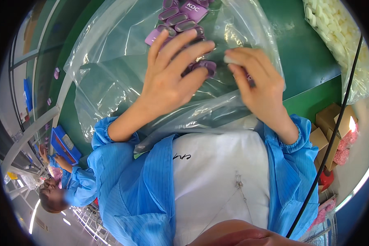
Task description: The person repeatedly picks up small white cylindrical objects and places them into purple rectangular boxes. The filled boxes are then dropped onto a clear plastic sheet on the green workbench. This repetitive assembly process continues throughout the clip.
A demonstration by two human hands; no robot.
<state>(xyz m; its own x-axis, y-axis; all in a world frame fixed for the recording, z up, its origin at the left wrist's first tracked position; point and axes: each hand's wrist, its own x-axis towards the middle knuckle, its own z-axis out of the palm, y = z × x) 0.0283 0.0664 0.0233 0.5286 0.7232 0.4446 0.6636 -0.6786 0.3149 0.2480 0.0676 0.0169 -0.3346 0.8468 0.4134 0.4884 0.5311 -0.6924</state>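
Purple plastic parts (176, 19), oval and hollow with some flat faces, lie in a pile on a clear plastic bag (110, 78). My left hand (168, 76) reaches over the near end of the pile with its fingers spread. A purple oval part (207, 67) sits by its thumb; whether the thumb touches it I cannot tell. To the right, my right hand (260, 76) pinches a small white piece (230, 60) between thumb and fingers. Something small and purple (250, 80) shows beside the right palm, partly hidden.
The bag lies on a green table (303, 49). A clear bag of pale cream pieces (336, 33) stands at the far right. Below it are cardboard boxes (330, 123) and bags of pink pieces (343, 149). At the left, a co-worker in blue (80, 186) works near a blue tray (64, 145).
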